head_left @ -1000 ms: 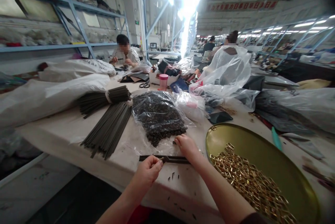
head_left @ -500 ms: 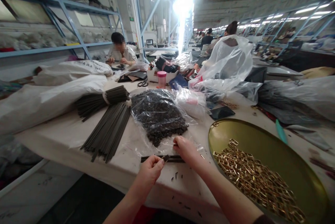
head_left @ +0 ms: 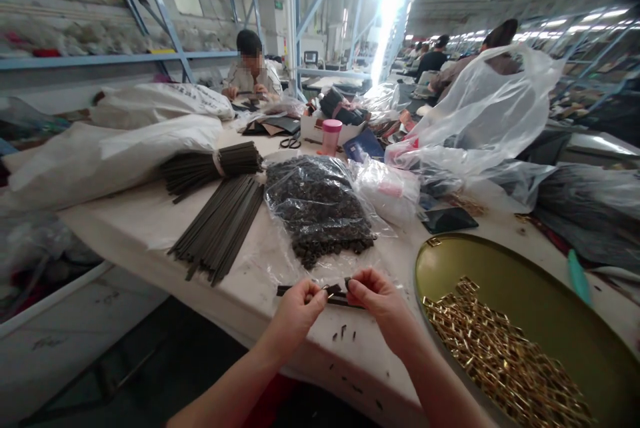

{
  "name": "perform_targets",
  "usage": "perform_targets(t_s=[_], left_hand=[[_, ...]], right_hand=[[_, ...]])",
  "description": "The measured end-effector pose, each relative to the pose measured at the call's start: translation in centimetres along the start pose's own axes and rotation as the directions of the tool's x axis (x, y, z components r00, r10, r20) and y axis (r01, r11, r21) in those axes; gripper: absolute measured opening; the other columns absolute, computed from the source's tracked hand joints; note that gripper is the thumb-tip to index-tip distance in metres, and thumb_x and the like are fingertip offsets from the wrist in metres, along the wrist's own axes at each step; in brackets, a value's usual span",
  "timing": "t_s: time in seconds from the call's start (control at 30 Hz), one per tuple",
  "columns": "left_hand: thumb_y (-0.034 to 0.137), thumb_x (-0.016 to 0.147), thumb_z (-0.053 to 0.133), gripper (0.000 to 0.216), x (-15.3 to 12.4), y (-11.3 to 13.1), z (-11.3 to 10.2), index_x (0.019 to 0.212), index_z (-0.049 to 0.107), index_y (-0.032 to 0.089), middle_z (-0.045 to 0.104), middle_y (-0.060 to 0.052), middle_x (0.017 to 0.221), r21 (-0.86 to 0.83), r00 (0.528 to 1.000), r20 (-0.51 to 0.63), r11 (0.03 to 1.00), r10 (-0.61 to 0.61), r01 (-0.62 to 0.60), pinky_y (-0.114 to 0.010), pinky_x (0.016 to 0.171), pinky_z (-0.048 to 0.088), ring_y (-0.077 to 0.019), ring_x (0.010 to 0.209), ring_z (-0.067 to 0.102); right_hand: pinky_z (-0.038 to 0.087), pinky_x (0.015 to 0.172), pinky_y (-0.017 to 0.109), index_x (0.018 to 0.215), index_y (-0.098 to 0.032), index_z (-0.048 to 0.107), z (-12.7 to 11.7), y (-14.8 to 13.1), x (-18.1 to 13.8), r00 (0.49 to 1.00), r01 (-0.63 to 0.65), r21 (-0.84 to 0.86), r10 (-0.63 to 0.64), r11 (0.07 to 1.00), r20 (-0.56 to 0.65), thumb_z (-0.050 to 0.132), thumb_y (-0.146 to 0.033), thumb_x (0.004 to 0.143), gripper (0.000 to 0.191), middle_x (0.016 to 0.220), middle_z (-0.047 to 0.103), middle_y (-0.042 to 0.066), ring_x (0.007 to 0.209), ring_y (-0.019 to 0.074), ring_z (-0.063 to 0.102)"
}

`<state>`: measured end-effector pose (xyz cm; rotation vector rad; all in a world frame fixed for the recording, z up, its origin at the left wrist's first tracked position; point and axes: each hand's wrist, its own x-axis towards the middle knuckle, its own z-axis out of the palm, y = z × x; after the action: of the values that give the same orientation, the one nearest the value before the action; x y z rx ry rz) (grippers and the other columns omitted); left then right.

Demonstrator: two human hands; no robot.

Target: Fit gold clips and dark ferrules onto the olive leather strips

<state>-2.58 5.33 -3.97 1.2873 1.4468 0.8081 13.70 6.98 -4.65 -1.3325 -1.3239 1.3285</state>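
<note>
My left hand (head_left: 300, 308) is closed in a pinch on a thin dark strap (head_left: 287, 291) that lies along the table's near edge. My right hand (head_left: 375, 298) is closed too, its fingertips pinching a small dark piece at the strap, close to my left fingers. A glint of metal shows between the two hands. Just beyond them lies a clear plastic bag of small dark parts (head_left: 320, 208). To the right stands a round gold tray (head_left: 505, 275) holding several gold metal buckles (head_left: 500, 355).
Loose dark strips (head_left: 220, 228) and a tied bundle (head_left: 210, 168) lie at left beside white sacks (head_left: 105, 155). Small dark scraps (head_left: 345, 332) dot the table edge. A pink-lidded cup (head_left: 331, 136), scissors (head_left: 290, 143) and plastic bags sit farther back. A seated person (head_left: 253, 75) works at the far end.
My right hand drew back from the bag of dark parts to the strap, meeting my left fingers. The view shifted, so everything sits further right.
</note>
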Motion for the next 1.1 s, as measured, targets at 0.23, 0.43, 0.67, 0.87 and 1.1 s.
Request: perform_targets(t_s=[0.23, 0.43, 0.67, 0.87, 1.1], left_hand=[[0.036, 0.078, 0.046, 0.022, -0.5, 1.1, 0.7, 0.069, 0.052, 0.016, 0.053, 0.002, 0.062, 0.159, 0.988, -0.079, 0.980, 0.133, -0.119, -0.024, 0.057, 0.035, -0.0144, 0.061, 0.048], [0.035, 0.078, 0.046, 0.021, -1.3, 1.4, 1.1, 0.068, 0.051, 0.017, 0.052, 0.003, 0.060, 0.214, 0.987, -0.072, 0.969, 0.140, -0.122, -0.023, 0.054, 0.034, -0.0137, 0.058, 0.047], [0.035, 0.080, 0.044, 0.020, -2.1, 1.0, 1.4, 0.070, 0.049, 0.019, 0.049, 0.004, 0.059, 0.270, 0.988, -0.022, 0.952, 0.152, -0.141, -0.022, 0.055, 0.032, -0.0126, 0.057, 0.047], [0.034, 0.080, 0.043, 0.019, -2.6, 1.4, 1.0, 0.069, 0.051, 0.020, 0.051, 0.004, 0.057, 0.357, 0.986, 0.032, 0.920, 0.162, -0.163, -0.022, 0.054, 0.029, -0.0127, 0.055, 0.048], [0.031, 0.077, 0.046, 0.016, -2.9, 1.7, 0.6, 0.068, 0.053, 0.021, 0.052, 0.003, 0.056, 0.429, 0.987, 0.050, 0.890, 0.150, -0.158, -0.022, 0.052, 0.026, -0.0131, 0.054, 0.047]], right_hand=[[0.046, 0.065, 0.027, 0.071, -0.017, 0.058, 1.4, 0.1, -2.3, 0.976, -0.112, 0.568, 0.199, 0.816, -0.092, 0.075, -0.036, 0.059, 0.028, 0.064, 0.058, -0.003, 0.058, 0.0105, 0.054], [0.044, 0.064, 0.027, 0.077, -0.018, 0.059, 1.4, 0.6, -3.2, 0.977, 0.002, 0.449, 0.094, 0.894, -0.191, 0.070, -0.037, 0.064, 0.026, 0.064, 0.059, -0.002, 0.061, 0.0125, 0.055], [0.044, 0.063, 0.028, 0.079, -0.019, 0.064, 1.2, 1.0, -4.2, 0.950, 0.137, 0.150, -0.087, 0.979, -0.299, 0.066, -0.034, 0.068, 0.019, 0.070, 0.062, 0.001, 0.066, 0.0158, 0.054], [0.044, 0.061, 0.028, 0.084, -0.018, 0.067, 0.9, 0.8, -4.7, 0.965, 0.097, 0.184, -0.047, 0.978, -0.256, 0.064, -0.038, 0.070, 0.024, 0.066, 0.062, 0.001, 0.065, 0.0160, 0.055], [0.045, 0.059, 0.027, 0.083, -0.019, 0.067, 1.3, 1.0, -4.9, 0.977, 0.114, 0.229, -0.067, 0.967, -0.204, 0.063, -0.039, 0.072, 0.023, 0.069, 0.060, 0.001, 0.060, 0.0133, 0.056]])
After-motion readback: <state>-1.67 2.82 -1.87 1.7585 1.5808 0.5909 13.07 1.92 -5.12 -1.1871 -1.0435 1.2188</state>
